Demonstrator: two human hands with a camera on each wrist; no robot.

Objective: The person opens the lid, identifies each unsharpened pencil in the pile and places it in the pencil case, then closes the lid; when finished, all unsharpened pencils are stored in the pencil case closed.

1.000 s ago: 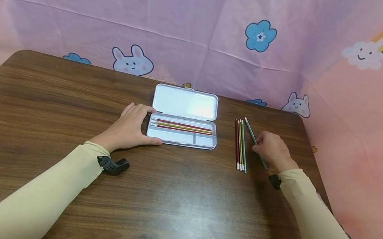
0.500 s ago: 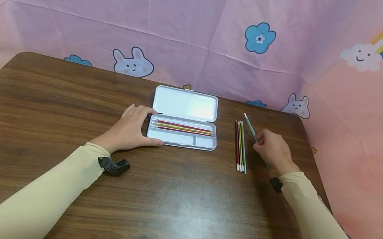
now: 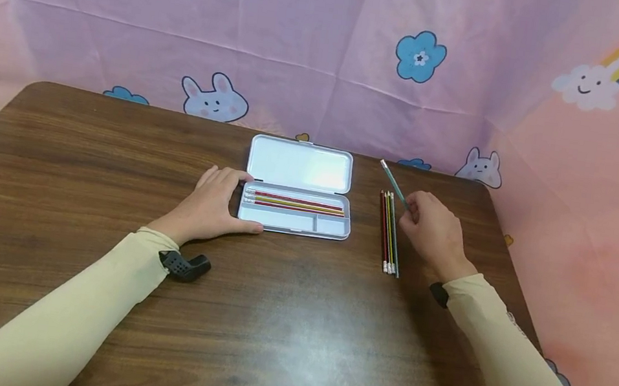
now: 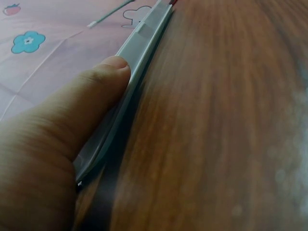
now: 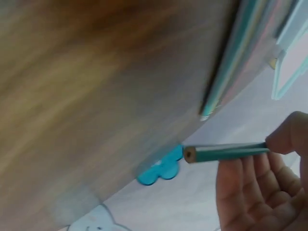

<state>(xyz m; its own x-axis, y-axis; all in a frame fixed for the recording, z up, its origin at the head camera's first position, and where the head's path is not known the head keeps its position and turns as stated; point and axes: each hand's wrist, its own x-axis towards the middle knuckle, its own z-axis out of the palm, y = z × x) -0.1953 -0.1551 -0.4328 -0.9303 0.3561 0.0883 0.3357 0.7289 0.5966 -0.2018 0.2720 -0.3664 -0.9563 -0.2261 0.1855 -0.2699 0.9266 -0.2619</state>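
Observation:
My left hand (image 3: 208, 206) holds the left end of a white pencil case (image 3: 277, 219), thumb along its near edge and fingers at its far left corner. The case's lid (image 3: 300, 164) lies folded back. Red and yellow pencils (image 3: 299, 205) lie in its long rear compartment. Between thumb and fingers, my right hand (image 3: 435, 230) pinches a green pencil (image 3: 395, 184), its white eraser end pointing away and left. The right wrist view shows the pencil's flat wooden end (image 5: 190, 154). Just left of that hand, several pencils (image 3: 388, 236) lie side by side on the table.
The brown wooden table (image 3: 269, 318) reaches back to a pink patterned cloth (image 3: 329, 45), which also hangs along the right side. A divider (image 3: 314, 224) splits the case's front part into two compartments holding nothing.
My right hand has lifted the green pencil from the table and moved it left and away, closer to the row of pencils. The left hand stays on the pencil case.

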